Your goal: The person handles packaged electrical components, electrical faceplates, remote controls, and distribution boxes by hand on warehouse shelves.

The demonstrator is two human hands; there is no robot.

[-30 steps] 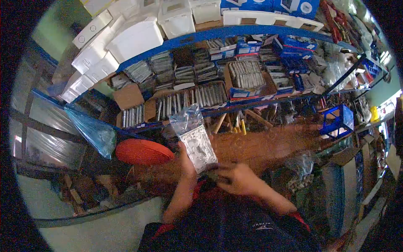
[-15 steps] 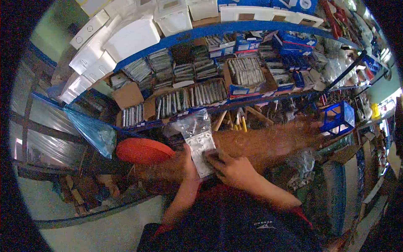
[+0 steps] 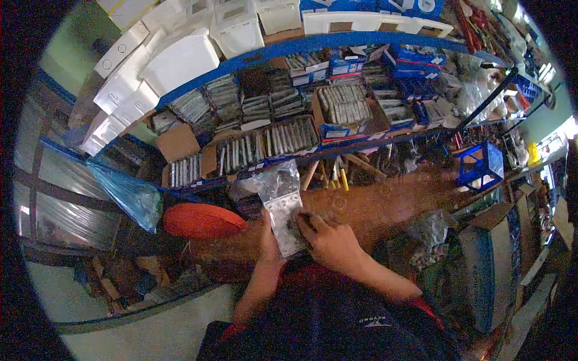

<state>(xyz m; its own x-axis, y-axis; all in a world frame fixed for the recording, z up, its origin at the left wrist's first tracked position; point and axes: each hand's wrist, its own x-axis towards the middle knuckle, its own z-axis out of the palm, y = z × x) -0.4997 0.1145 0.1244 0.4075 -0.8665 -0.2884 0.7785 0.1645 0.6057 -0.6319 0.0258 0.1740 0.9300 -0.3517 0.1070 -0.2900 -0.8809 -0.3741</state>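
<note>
My left hand [image 3: 269, 242] is closed around the left edge of a clear plastic bag [image 3: 285, 225] with a pale, flat rectangular piece inside. The bag stands tilted up in front of my chest, its loose clear top spreading above the piece. Against the bag's right side lies my right hand [image 3: 334, 242], fingers bent and pressed together near its face. Something dark shows at those fingertips, too blurred to name. What the bagged piece is cannot be made out.
Below the hands is a brown wooden worktop [image 3: 385, 201]. A red round lid-like object [image 3: 205, 220] is at left and a blue plastic stand [image 3: 480, 166] at right. Cartons of packed flat items [image 3: 292, 138] fill the shelf ahead, under white bins [image 3: 180, 63].
The view has shifted a little, so the shelf and worktop sit slightly further left. My left hand keeps its hold on the bag; my right fingers stay at its face with a slightly changed bend.
</note>
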